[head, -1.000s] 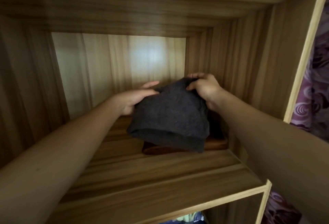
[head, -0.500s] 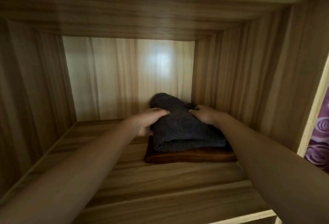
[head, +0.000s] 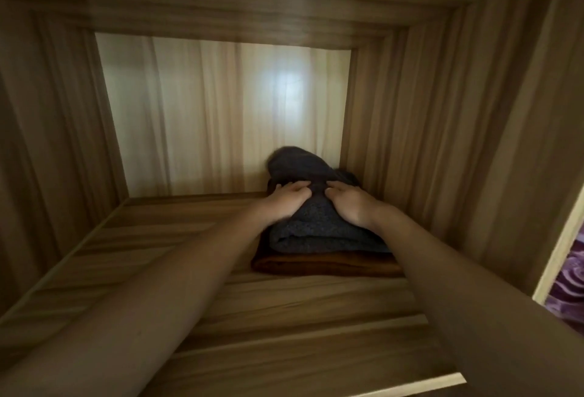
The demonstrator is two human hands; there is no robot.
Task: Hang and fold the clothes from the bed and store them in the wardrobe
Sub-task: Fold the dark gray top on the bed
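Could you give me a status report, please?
Left hand, right hand pressing grey knit garment. Stacked on brown folded garment, wardrobe shelf. Nothing blocking.

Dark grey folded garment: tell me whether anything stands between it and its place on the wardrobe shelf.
Nothing visible does. The dark grey folded garment lies on a brown folded garment on the wardrobe shelf, with the left hand and right hand pressing on its top.

Upper garment: dark grey, finely flecked knit.
Lower garment: plain rust brown.
Shelf board: streaked brown wood grain, pale front edge.
Back panel: cream, faint vertical streaks.
Fabric at right edge: purple swirls.
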